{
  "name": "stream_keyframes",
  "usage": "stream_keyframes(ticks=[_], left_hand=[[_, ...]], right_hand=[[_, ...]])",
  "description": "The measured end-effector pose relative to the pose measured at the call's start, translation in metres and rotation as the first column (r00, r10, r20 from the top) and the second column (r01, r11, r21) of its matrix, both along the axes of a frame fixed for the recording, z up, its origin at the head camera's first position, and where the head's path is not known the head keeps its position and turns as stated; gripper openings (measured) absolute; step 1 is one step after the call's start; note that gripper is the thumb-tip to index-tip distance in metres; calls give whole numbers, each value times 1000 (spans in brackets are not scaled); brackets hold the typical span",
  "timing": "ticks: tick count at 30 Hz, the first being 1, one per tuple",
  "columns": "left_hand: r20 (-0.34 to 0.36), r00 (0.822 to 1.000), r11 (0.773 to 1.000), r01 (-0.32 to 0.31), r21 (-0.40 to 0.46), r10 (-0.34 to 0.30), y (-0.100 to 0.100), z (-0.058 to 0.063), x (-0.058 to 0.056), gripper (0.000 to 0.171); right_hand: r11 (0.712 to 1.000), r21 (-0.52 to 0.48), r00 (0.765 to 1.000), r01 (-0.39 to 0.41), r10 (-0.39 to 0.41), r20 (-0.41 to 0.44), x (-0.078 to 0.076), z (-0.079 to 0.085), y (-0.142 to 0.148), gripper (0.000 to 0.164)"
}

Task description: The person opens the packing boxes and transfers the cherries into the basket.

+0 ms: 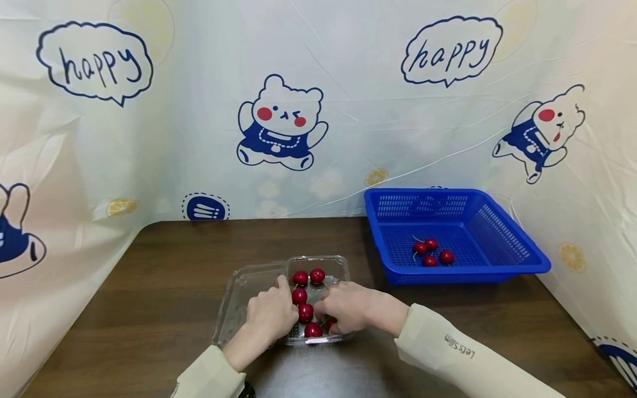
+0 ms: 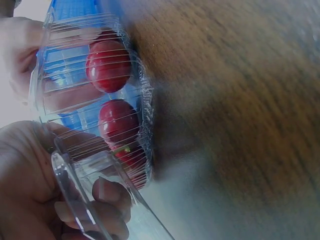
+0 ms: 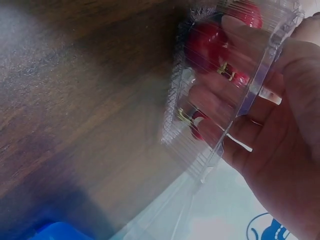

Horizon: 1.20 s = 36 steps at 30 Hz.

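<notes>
A clear plastic clamshell box (image 1: 343, 265) lies with its lid (image 1: 239, 296) folded back to the left. Inside, red cherries (image 1: 299, 297) line the left side and front; another sits at the back, right of centre. My left hand (image 1: 271, 312) grips the hinge edge between lid and box, fingertips (image 2: 112, 192) curled round the plastic in the left wrist view. Over the right wall reaches my right hand (image 1: 348, 304), its fingers down in the box. Thumb and fingers pinch a cherry (image 1: 330, 324) in the front right corner, partly hidden by the hand.
A blue slotted basket (image 1: 463, 271) stands at the back right of the brown wooden table (image 1: 149, 287), with several cherries (image 1: 446, 257) on its floor. A printed cloth (image 1: 209, 110) hangs behind the table and along its sides.
</notes>
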State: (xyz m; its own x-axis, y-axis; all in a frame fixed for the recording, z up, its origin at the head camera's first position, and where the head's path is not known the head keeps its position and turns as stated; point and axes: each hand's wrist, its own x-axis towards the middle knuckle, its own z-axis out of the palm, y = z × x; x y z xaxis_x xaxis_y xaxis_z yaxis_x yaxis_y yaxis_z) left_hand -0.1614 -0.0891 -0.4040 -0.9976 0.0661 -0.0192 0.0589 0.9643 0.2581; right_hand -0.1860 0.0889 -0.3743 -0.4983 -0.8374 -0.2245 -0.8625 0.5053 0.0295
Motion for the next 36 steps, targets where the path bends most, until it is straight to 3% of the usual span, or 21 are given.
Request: stream_keyframes(ticks=[12,23,36], left_hand=[[-8,1000,1000,1,4,-1,0,0,1,35],[0,1000,1000,3,-3,-3,-1,1,1,39],[-7,1000,1000,4,-6,-4,-1,0,0,36]], right_hand=[[1000,-10,998,30,-29,49,2,-2,-3,20],[998,-52,998,28,-30,-48,5,-9,-5,16],[997,-75,999,-1,-2,-45,3,-10,-4,16]])
